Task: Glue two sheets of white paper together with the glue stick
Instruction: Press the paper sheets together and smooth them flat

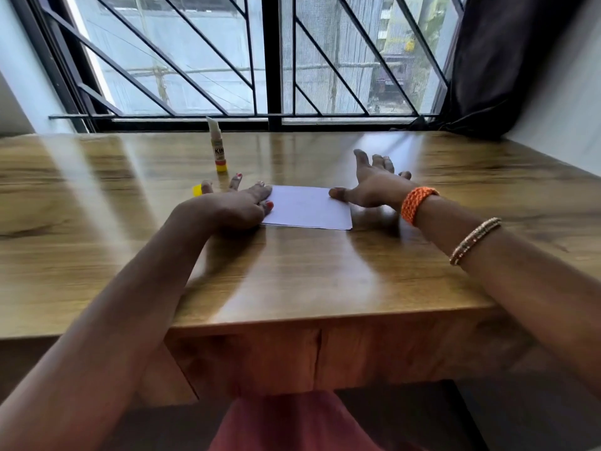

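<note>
White paper [307, 208] lies flat on the wooden table [292, 281], and I cannot tell whether it is one sheet or two stacked. My left hand [234, 206] rests with spread fingers on the paper's left edge. My right hand [374, 187] is spread flat at the right edge, its thumb touching the paper's far right corner. The glue stick [218, 148] stands upright and uncapped behind my left hand, apart from both hands. Its yellow cap [197, 190] lies on the table beside my left fingertips.
A barred window [273, 60] runs along the table's far edge. A dark curtain [507, 66] hangs at the right. The table's front edge is near my body, with a panel [292, 359] below it.
</note>
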A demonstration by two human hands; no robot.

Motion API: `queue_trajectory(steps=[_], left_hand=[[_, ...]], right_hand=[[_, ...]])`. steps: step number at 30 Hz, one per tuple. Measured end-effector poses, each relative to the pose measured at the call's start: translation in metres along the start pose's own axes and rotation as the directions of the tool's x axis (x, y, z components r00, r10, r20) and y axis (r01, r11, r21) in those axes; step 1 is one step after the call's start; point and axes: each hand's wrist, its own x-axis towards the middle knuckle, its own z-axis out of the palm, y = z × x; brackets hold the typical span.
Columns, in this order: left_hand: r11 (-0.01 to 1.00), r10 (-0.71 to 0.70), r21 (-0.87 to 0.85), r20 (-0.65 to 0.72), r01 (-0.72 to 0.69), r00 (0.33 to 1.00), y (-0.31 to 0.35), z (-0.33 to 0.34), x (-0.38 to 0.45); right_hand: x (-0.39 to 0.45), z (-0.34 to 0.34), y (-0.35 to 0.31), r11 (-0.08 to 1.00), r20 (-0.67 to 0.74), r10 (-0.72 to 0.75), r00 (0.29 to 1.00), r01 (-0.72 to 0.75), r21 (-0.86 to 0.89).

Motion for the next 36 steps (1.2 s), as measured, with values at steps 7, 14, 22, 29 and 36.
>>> queue_trajectory(steps=[7, 14, 22, 29, 36], left_hand=[[0.996, -0.043, 0.074, -0.041, 0.046, 0.998, 0.0, 0.001, -0.002], [0.991, -0.067, 0.114, -0.054, 0.073, 0.996, 0.001, -0.001, -0.002], [0.991, -0.098, 0.088, -0.046, 0.101, 0.994, -0.001, -0.001, -0.007], [0.995, -0.088, 0.03, -0.057, 0.09, 0.994, -0.004, -0.012, -0.008], [0.996, -0.069, 0.047, -0.165, 0.078, 0.984, -0.007, -0.007, -0.007]], right_hand=[[0.012, 0.011, -0.021, 0.999, 0.033, 0.02, 0.999, -0.019, -0.029], [-0.04, 0.038, -0.065, 0.884, 0.249, -0.439, 0.863, 0.465, -0.054], [-0.021, 0.018, -0.038, 0.931, 0.273, -0.323, 0.906, 0.356, -0.081], [-0.041, 0.036, -0.056, 0.813, 0.266, -0.535, 0.802, 0.574, -0.1], [-0.02, 0.021, -0.057, 0.868, 0.301, -0.434, 0.849, 0.484, -0.113]])
